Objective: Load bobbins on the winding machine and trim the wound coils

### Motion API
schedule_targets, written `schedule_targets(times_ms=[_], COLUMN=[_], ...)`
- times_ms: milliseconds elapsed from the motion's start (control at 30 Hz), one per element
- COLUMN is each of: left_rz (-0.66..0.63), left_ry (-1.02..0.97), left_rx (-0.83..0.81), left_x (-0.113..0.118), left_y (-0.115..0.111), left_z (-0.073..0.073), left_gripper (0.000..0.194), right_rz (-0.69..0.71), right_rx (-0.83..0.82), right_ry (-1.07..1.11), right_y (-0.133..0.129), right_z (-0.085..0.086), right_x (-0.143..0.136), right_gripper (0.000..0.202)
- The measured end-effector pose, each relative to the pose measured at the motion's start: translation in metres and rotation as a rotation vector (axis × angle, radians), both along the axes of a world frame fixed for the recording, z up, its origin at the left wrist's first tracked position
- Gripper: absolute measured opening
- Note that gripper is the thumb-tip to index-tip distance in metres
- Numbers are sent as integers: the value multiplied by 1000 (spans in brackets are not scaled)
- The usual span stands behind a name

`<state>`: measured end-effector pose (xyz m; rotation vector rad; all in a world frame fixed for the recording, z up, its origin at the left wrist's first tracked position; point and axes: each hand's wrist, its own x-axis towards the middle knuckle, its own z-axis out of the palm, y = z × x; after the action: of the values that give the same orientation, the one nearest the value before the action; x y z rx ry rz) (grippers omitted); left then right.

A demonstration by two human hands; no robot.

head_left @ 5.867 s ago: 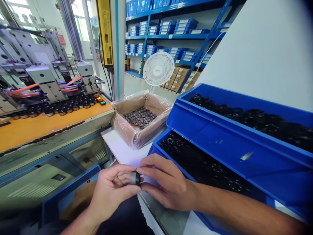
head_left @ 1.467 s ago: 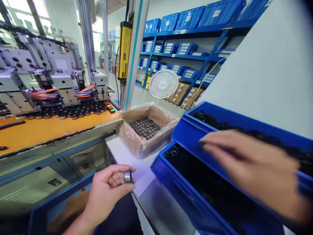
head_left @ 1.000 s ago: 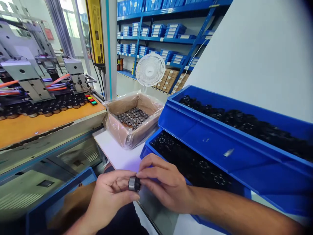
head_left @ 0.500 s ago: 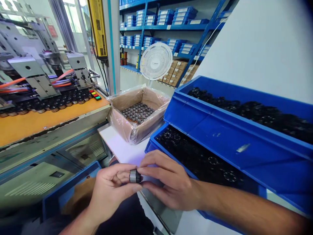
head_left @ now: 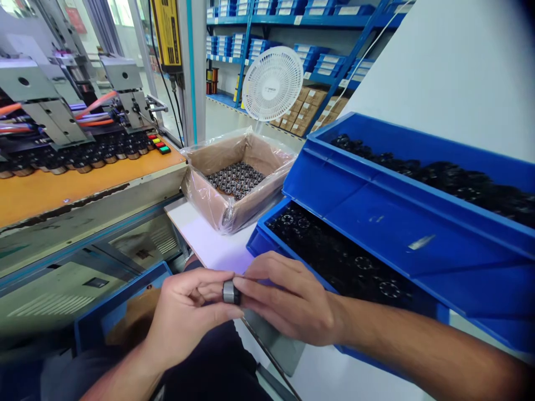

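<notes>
Between my two hands is a small motor core (head_left: 228, 292), a grey metal cylinder with a black plastic end piece on its right side. My left hand (head_left: 181, 314) is closed on the metal part, thumb below and fingers above. From the right, the fingertips of my right hand (head_left: 295, 303) press against the black end, partly hiding it. Just beyond the right hand, a lower blue bin (head_left: 257, 245) holds many black plastic end pieces (head_left: 326, 242). An upper blue bin (head_left: 359, 189) with more black parts sits over its far side.
A plastic-lined carton (head_left: 209, 203) of similar cores stands on the white table (head_left: 204, 239). At left, an orange-topped machine bench (head_left: 96, 186) carries rows of cores and coloured buttons. A white fan (head_left: 272, 83) stands behind the carton. Another blue bin (head_left: 142, 278) is low at left.
The right fingers have moved over the core's black end, covering more of it. The core stays between both hands. The view has tilted down slightly.
</notes>
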<state>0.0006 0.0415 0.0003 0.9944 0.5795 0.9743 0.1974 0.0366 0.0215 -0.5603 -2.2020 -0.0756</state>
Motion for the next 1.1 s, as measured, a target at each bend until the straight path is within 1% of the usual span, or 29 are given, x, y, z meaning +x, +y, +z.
schedule_targets(times_ms=[100, 167, 200, 233, 300, 367, 400, 433, 467, 500, 567, 667, 733, 833, 900, 967, 1000, 1033, 1067, 1100], left_rz=[98, 190, 243, 298, 389, 415, 411, 408, 407, 410, 420, 403, 362, 245, 139, 54, 28, 20, 37, 84], left_ry=[-8, 29, 77, 147, 319, 467, 511, 539, 555, 562, 548, 458, 408, 313, 185, 73, 58, 70, 108, 166], left_rx=[-5, 77, 175, 316, 672, 979, 1070, 1115, 1124, 1110, 1031, 833, 676, 411, 219, 96, 84, 116, 191, 302], left_x=[10, 14, 13, 11, 3, -6, -10, -12, -13, -13, -9, -3, 0, 3, 4, 5, 5, 5, 5, 5], left_y=[-5, -6, -5, -3, 3, 9, 11, 13, 13, 13, 11, 9, 10, 13, 15, 16, 16, 16, 17, 17], left_z=[-2, -2, -2, -1, 0, 2, 2, 2, 1, 1, -1, -2, -2, -5, -9, -12, -13, -13, -12, -10], left_gripper=[33, 35, 37, 39, 38, 31, 28, 26, 24, 23, 21, 27, 28, 19, 21, 25, 27, 29, 33, 36], right_rz=[-10, -19, -30, -39, -45, -28, -14, -3, 2, 2, -7, -30, -46, -78, -90, -88, -87, -87, -88, -94], right_rx=[52, 81, 73, 52, -7, -55, -68, -79, -87, -90, -76, -3, 46, 49, 16, -9, -9, -1, 8, 13], right_ry=[-11, -13, -2, 14, 56, 83, 87, 86, 85, 83, 79, 58, 43, 96, 162, 186, 181, 166, 146, 124], right_y=[0, -1, -1, -2, -2, -2, -2, -1, -1, 0, 1, 4, 6, 9, 9, 7, 7, 6, 5, 4], right_z=[-1, -1, -1, 0, 1, 3, 3, 4, 4, 4, 2, -1, -3, -3, -2, -1, 0, 1, 1, 2], right_x=[-2, -2, -2, -2, -2, -2, -3, -3, -3, -4, -4, -2, -1, -1, -1, -1, -1, 0, 0, 0], right_gripper=[24, 24, 23, 23, 22, 18, 17, 16, 16, 16, 14, 11, 11, 12, 12, 10, 8, 8, 8, 8])
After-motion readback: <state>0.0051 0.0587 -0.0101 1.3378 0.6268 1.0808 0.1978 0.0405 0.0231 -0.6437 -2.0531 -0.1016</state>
